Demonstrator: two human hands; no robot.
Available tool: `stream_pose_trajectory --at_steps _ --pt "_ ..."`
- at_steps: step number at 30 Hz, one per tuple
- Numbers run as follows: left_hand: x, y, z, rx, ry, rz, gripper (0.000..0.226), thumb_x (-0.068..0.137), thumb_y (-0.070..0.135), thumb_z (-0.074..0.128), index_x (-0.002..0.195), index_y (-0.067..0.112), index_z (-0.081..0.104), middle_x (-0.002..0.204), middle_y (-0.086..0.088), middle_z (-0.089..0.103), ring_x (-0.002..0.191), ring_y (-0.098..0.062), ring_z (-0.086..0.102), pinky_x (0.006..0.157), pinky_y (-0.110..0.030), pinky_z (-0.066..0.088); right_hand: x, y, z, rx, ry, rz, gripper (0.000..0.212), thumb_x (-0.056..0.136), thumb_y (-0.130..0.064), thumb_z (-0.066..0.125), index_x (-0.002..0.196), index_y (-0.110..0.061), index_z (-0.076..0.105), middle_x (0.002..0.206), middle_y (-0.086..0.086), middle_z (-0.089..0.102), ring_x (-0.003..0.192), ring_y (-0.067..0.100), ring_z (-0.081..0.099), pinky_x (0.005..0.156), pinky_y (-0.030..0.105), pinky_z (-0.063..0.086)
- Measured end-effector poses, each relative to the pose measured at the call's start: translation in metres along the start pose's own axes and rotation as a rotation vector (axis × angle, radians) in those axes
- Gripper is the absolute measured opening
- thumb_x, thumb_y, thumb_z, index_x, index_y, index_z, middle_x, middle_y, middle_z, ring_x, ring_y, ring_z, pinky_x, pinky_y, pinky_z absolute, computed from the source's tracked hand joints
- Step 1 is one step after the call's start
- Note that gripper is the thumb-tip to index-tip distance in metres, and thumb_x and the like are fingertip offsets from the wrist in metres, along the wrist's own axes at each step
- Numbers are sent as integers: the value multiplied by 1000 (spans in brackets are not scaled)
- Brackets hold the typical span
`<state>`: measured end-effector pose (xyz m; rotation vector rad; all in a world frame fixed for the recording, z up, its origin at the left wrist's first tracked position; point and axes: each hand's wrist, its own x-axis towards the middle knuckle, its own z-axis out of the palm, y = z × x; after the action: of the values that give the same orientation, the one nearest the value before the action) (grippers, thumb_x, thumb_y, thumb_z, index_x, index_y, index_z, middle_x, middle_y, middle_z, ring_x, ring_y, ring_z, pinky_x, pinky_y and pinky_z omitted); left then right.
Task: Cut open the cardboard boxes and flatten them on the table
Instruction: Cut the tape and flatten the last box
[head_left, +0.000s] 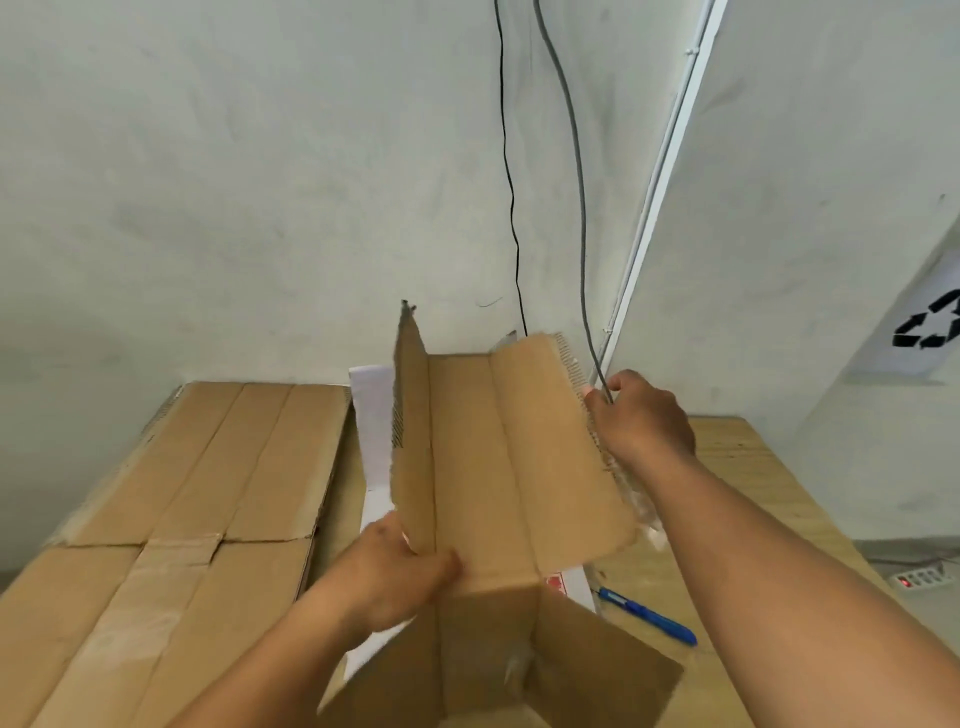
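The box (498, 467) is held up over the table (748, 467), already opened along one side, so its panels stand like a half-folded screen and the lower flaps hang toward the person. The left hand (395, 566) is closed on the near left panel, low down, with the thumb on the inner face; the right hand (641, 415) grips the far right edge, where the cut cardboard looks rough and a strip of clear tape (641, 506) hangs loose. I think the person is now spreading the panels to lay them flat. Several things may go wrong here. The right hand is very close to a grey cable (576, 208) that hangs down the wall, and it even seems to touch it; if the hand pulls outward, the cable could be caught and dragged. The loose tape may stick to the fingers or to the table and hold one panel back. The box is held only at two edges, so the middle fold may bend the wrong way. A blue cutter (649, 617) lies on the table just beside the lower flap; if the cardboard comes down on it, it may be hidden or pushed off the table. On the left, a flattened box (171, 519) takes much of the space, so little room remains.
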<state>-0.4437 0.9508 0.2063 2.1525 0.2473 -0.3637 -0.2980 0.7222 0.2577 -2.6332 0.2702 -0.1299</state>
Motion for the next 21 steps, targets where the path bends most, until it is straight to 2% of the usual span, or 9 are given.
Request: stream_pose_trajectory --at_steps 1,2,5,7,9,12,14,17,21 --pt "8 -7 5 -66 107 -41 40 81 38 66 114 14 64 91 -3 74 82 -7 66 80 -35 58 -3 2 -1 -39 -44 -13 60 95 -62 45 143 -26 44 132 9 60 116 34 59 88 41 51" --pt "14 -10 7 -100 185 -75 28 85 29 64 108 14 66 96 -5 73 89 -15 67 80 -35 57 -7 4 -1 -68 -116 -13 70 93 -67 45 149 -27 34 140 11 53 123 36 54 91 43 49" --pt "32 -6 5 -94 267 -117 28 94 23 63 120 13 60 113 -5 67 103 -24 62 85 -29 48 -31 10 6 -166 -325 57 101 82 -81 46 158 -32 1 159 15 25 137 41 39 103 51 42" --pt "44 -3 1 -89 296 -160 29 95 25 65 120 15 56 114 -6 64 102 -25 59 84 -30 45 -53 14 16 -325 -301 -5 104 79 -85 43 156 -34 -6 160 15 13 138 43 32 104 55 38" --pt "59 -2 -2 -105 311 -197 27 93 27 67 111 11 56 110 -5 66 98 -25 62 83 -34 49 -73 14 32 -403 -279 -102 98 81 -85 41 155 -35 3 158 16 15 136 42 31 102 55 37" --pt "76 -7 -5 -252 284 -194 31 84 24 74 110 7 67 92 -8 73 87 -31 72 77 -44 62 -82 17 52 -461 -383 -144 67 92 -69 45 145 -28 37 145 9 44 128 34 41 95 46 41" --pt "83 -10 -9 -290 343 -200 35 76 30 81 103 11 69 82 -3 75 76 -25 74 68 -39 62 -73 21 59 -465 -351 -172 49 97 -59 47 134 -27 50 135 4 54 121 30 45 92 43 41" --pt "93 -16 -17 -242 607 -275 46 66 50 87 93 20 64 79 4 71 78 -22 69 70 -33 52 -59 20 70 -461 -320 -258 46 96 -58 49 131 -28 52 133 2 54 122 28 46 94 45 39" --pt "113 -31 -31 -316 829 -269 48 75 48 83 101 15 60 101 -4 70 91 -27 64 77 -36 49 -39 12 91 -494 -361 -247 48 97 -57 50 134 -27 49 139 4 49 127 29 40 98 46 38"
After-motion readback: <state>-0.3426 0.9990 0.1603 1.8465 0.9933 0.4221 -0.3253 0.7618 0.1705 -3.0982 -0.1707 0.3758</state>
